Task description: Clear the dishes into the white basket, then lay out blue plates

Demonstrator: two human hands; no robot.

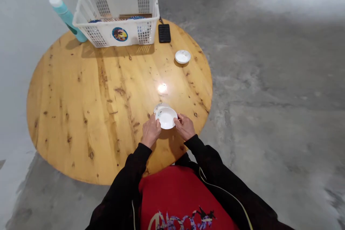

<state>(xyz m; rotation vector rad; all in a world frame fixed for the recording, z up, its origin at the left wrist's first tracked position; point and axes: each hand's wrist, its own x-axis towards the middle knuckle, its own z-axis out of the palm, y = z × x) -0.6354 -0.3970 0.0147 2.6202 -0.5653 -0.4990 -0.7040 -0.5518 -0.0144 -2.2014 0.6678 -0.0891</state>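
Note:
Close to my body, over the near part of the round wooden table [105, 122], I grip a small white dish [166, 118] by its two sides. My left hand [151, 130] has its thumb on the left rim, and my right hand [184, 127] pinches the right rim. Behind it shows the edge of a second white dish [160, 106] with a faint pattern; most of it is hidden, and I cannot tell if it is held or resting. Farther off, another small white dish [182, 56] sits on the table's right side.
A white plastic basket [105, 35] at the table's back holds sticks and blue-patterned items. A turquoise bottle [69, 19] stands left of it. Right of it lies a black phone-like object [164, 33]. A pale wall [16, 61] borders the left, with concrete floor [269, 90] on the right.

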